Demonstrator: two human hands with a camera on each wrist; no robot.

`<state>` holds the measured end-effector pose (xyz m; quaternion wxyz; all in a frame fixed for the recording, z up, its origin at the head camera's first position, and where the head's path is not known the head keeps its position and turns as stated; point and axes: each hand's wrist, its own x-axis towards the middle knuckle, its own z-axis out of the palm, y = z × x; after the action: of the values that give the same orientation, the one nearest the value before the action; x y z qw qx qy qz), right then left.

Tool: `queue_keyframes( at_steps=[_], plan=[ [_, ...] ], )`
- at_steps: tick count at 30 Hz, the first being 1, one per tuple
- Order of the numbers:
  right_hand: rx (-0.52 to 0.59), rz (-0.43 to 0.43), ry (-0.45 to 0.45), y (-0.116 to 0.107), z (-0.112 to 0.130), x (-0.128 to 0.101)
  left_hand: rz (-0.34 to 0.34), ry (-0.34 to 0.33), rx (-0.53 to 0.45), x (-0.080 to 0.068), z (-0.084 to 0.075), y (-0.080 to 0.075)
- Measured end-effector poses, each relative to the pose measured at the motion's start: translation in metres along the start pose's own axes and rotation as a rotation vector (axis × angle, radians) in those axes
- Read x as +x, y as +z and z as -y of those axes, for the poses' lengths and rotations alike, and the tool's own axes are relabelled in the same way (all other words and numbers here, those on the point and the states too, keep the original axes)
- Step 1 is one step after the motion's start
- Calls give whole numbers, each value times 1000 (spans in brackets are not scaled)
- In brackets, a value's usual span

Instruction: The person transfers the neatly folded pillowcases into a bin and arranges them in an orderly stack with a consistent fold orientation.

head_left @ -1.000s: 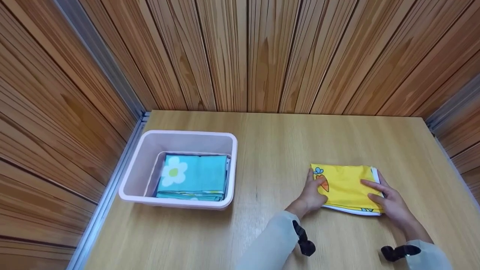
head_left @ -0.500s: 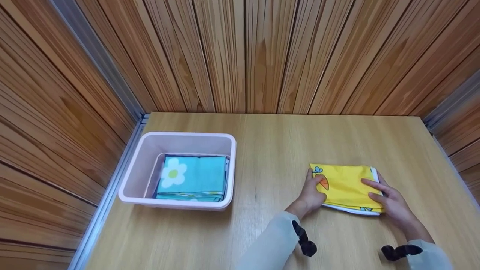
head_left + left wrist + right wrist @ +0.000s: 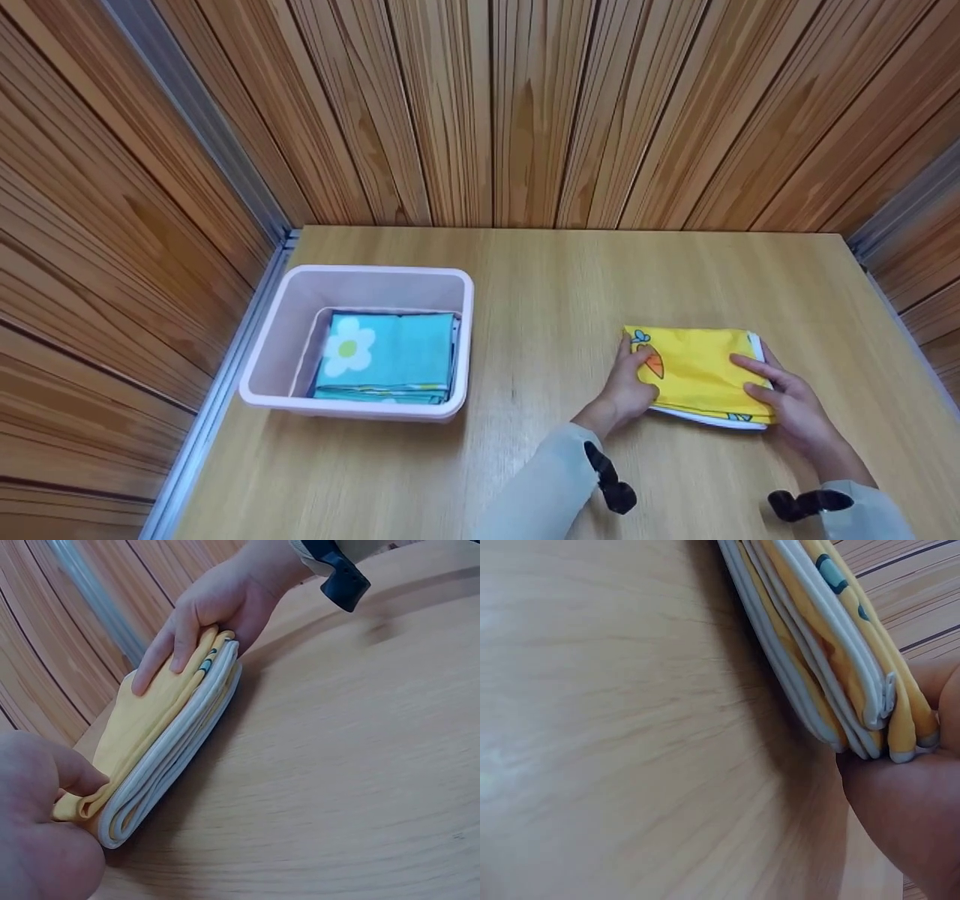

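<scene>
Both hands hold a folded yellow cloth with a carrot print and white edges, close over the table. My left hand grips its left end, thumb on top and some fingers hidden beneath. At the other end my right hand holds on, with fingers spread on the top face and the rest out of sight under it. In the left wrist view the cloth shows several stacked layers along its near edge. A small zip-like tab sits at the layers' corner in the right wrist view.
On the left of the wooden table stands a pale pink bin. Inside it lies a stack of folded cloths, topped by a teal one with a white flower. Wood-panelled walls enclose the back and sides.
The yellow cloth and both hands have shifted slightly to the right, mostly in the last half second. Both grips look the same, and the bin has stayed in place.
</scene>
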<state>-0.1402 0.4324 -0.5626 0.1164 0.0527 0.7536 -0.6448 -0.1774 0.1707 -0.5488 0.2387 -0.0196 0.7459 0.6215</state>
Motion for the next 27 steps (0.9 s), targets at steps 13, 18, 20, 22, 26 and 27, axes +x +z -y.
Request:
queue_keyframes(
  at_steps=[13, 18, 20, 22, 26, 27],
  plan=[
    [7, 12, -14, -5, 11, -2, 11, 34, -42, -2, -9, -2],
    [50, 22, -27, -6, 15, -3, 24, 69, -83, -3, -10, -3],
    [59, 28, -27, -7, 16, -5, 29, 66, -87, -4, -12, -3],
    [62, 34, -21, -8, 18, -5, 31, 62, -78, -4, -14, -4],
    [97, 45, 1, -11, 23, -5, 28, 59, -64, -6, -19, -5],
    [98, 46, 3, -11, 24, -4, 25, 60, -61, -6, -20, -5]
  ],
)
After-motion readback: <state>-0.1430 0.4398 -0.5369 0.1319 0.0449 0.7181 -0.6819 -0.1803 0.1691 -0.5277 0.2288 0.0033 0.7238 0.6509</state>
